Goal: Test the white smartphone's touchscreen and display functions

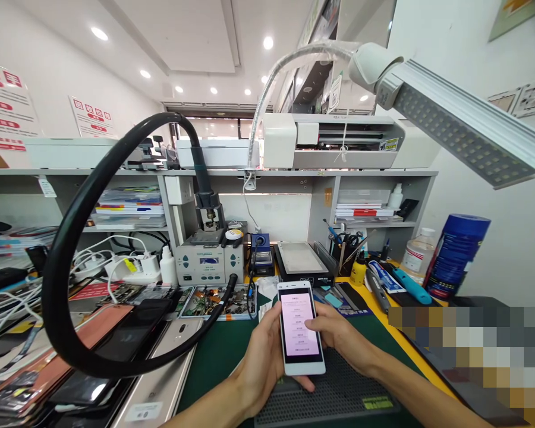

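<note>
A white smartphone with a lit pink menu screen is held upright over the green work mat. My left hand wraps around its left edge and back, fingers curled under its bottom. My right hand grips its right edge, the thumb resting on the screen near the middle. Below the phone lies a black ribbed pad.
A thick black hose loops from the hot-air station across the left. Phones and panels pile up at the left. A tray of parts, a heating plate, tools, a blue canister and a lamp surround the mat.
</note>
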Motion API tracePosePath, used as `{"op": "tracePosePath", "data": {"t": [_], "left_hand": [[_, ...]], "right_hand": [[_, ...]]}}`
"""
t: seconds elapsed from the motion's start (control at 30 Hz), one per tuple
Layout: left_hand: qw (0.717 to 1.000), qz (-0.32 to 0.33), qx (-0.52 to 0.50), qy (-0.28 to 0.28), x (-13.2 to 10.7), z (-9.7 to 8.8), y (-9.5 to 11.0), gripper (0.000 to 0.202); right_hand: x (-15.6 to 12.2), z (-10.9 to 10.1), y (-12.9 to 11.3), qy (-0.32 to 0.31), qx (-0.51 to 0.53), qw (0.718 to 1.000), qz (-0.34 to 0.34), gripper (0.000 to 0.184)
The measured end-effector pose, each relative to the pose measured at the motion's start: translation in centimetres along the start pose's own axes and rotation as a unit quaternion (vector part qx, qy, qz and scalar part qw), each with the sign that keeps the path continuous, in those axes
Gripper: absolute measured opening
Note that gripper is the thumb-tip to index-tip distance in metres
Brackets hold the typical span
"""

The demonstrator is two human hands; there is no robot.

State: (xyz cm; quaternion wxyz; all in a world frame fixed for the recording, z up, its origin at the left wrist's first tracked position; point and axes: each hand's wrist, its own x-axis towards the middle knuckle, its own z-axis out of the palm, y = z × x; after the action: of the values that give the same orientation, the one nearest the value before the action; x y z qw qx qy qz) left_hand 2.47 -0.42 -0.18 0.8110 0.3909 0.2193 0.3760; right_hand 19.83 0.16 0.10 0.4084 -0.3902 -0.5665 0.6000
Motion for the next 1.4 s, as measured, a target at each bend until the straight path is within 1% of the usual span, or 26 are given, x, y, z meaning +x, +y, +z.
{"op": "tracePosePath", "data": {"t": [0.17, 0.4, 0.73, 0.93, 1.17, 1.4], "left_hand": [[1.0, -0.008, 0.007, 0.007, -0.3, 0.2, 0.4, 0.066], [1.0, -0.005, 0.003, -0.004, -0.2, -0.1, 0.2, 0.067], [1.0, -0.002, 0.011, 0.005, -0.3, 0.1, 0.2, 0.066], [1.0, 0.001, 0.007, -0.003, -0.3, 0.1, 0.1, 0.067], [1.0, -0.01, 0.007, 0.004, -0.3, 0.1, 0.3, 0.066], [1.0, -0.004, 0.009, 0.007, -0.2, 0.1, 0.3, 0.063]], "right_hand": [[-0.2, 0.1, -0.3, 0.012, -0.016, 1.0, 0.003, 0.033], [-0.3, 0.4, -0.6, 0.014, -0.015, 1.0, 0.012, 0.034], [-0.2, 0.0, 0.0, 0.013, -0.015, 1.0, 0.002, 0.03], [0.1, -0.1, 0.4, 0.024, -0.022, 0.999, 0.007, 0.028], [0.1, -0.1, 0.3, 0.024, -0.035, 0.999, 0.004, 0.033], [0.0, 0.3, -0.2, 0.032, -0.036, 0.999, 0.012, 0.032]]}}
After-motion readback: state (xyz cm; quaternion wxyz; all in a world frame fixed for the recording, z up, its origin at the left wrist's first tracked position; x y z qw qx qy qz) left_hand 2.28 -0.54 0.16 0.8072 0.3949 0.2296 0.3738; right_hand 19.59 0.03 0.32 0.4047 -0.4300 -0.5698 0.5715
